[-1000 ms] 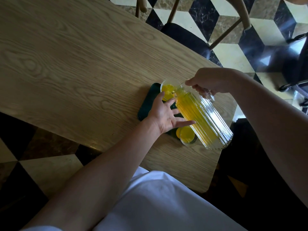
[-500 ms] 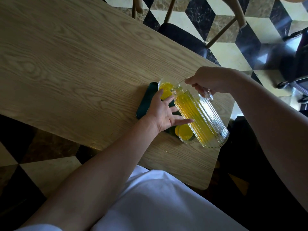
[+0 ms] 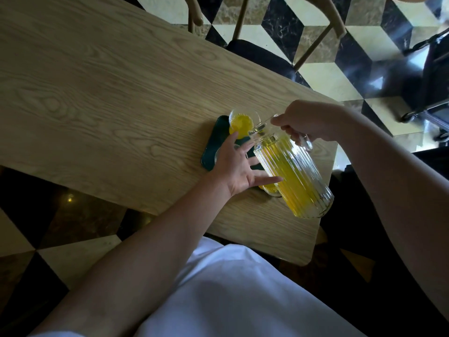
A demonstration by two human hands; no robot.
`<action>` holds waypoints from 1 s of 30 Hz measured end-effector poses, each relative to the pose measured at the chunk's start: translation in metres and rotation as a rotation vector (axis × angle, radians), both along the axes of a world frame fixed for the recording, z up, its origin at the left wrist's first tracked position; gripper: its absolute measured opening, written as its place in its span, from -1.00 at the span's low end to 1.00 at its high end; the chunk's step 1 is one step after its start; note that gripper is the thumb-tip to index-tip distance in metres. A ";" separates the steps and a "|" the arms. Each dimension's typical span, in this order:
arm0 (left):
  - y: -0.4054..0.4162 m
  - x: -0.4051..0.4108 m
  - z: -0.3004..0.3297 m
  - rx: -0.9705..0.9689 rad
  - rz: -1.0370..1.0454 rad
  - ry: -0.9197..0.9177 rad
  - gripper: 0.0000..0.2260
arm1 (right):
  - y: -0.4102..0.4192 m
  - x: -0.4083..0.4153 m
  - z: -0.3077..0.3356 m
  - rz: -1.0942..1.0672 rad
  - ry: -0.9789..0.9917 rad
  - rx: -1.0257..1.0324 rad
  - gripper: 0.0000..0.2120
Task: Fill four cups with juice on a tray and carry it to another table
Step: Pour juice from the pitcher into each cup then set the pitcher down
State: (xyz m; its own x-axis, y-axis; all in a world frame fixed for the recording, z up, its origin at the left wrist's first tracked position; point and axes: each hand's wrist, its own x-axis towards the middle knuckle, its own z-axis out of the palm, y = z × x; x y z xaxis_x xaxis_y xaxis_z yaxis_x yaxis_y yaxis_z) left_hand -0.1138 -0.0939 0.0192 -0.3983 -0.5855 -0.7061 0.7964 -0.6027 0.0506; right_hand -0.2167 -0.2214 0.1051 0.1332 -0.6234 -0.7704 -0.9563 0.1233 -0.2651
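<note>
A dark green tray (image 3: 213,139) lies near the right end of the wooden table (image 3: 109,98). On its far corner a glass cup (image 3: 240,122) holds yellow juice. My right hand (image 3: 308,120) grips the handle of a ribbed glass pitcher (image 3: 294,173) of juice, tilted with its spout by that cup. My left hand (image 3: 237,166) rests flat on the tray with fingers spread, over an empty-looking cup (image 3: 218,155). Another juice-filled cup (image 3: 271,189) peeks out under the pitcher at the tray's near end. Any other cup is hidden.
A wooden chair with a dark seat (image 3: 260,54) stands past the table's far edge. A dark wheeled frame (image 3: 427,93) is at the right. The floor has black, cream and brown cube-pattern tiles. My white garment (image 3: 230,288) is below.
The pitcher has tipped back a little, its spout lifted off the far cup's rim. My left hand stays flat on the tray.
</note>
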 end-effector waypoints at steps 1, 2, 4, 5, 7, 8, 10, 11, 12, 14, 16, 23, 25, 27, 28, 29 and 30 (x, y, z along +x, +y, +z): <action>0.005 -0.001 -0.001 -0.003 -0.002 0.000 -0.37 | 0.005 -0.002 0.000 0.001 -0.004 0.001 -0.60; 0.011 -0.001 -0.002 -0.005 -0.003 0.002 -0.37 | 0.010 -0.005 -0.001 0.008 -0.003 0.000 -0.60; 0.022 -0.002 -0.004 -0.005 -0.007 -0.003 -0.38 | 0.020 -0.009 -0.005 0.031 0.002 -0.008 -0.57; 0.028 -0.002 -0.005 -0.005 -0.009 -0.009 -0.38 | 0.025 -0.011 -0.007 0.042 0.002 -0.014 -0.55; 0.039 -0.003 -0.008 -0.008 -0.016 -0.008 -0.37 | 0.036 -0.014 -0.012 0.057 -0.005 -0.022 -0.53; 0.045 -0.003 -0.010 -0.013 -0.021 -0.003 -0.38 | 0.041 -0.015 -0.014 0.067 -0.009 -0.022 -0.52; 0.055 -0.003 -0.014 -0.011 -0.029 -0.003 -0.39 | 0.049 -0.016 -0.019 0.085 -0.016 -0.014 -0.53; 0.059 -0.004 -0.015 -0.004 -0.029 -0.006 -0.40 | 0.054 -0.017 -0.021 0.088 -0.021 -0.010 -0.54; 0.063 -0.004 -0.017 0.001 -0.027 -0.008 -0.40 | 0.058 -0.017 -0.023 0.082 -0.025 -0.005 -0.55; 0.070 -0.004 -0.019 0.003 -0.021 -0.010 -0.41 | 0.066 -0.015 -0.026 0.061 -0.029 -0.003 -0.56; 0.076 -0.004 -0.023 0.002 -0.020 -0.013 -0.41 | 0.073 -0.012 -0.027 0.068 -0.021 -0.014 -0.56; 0.083 0.000 -0.034 0.000 -0.027 -0.031 -0.41 | 0.086 0.000 -0.027 0.173 0.058 -0.041 -0.51; 0.084 0.001 -0.036 -0.007 -0.030 -0.034 -0.41 | 0.087 0.003 -0.026 0.181 0.063 -0.044 -0.53; 0.084 0.002 -0.037 0.000 -0.024 -0.031 -0.42 | 0.087 0.006 -0.024 0.176 0.068 -0.046 -0.55; 0.084 0.003 -0.037 0.005 -0.020 -0.026 -0.42 | 0.086 0.008 -0.024 0.177 0.074 -0.045 -0.57; 0.083 0.003 -0.036 0.008 -0.016 -0.020 -0.42 | 0.086 0.009 -0.023 0.180 0.081 -0.045 -0.58; 0.083 0.003 -0.035 0.009 -0.010 -0.014 -0.43 | 0.085 0.011 -0.022 0.181 0.086 -0.045 -0.59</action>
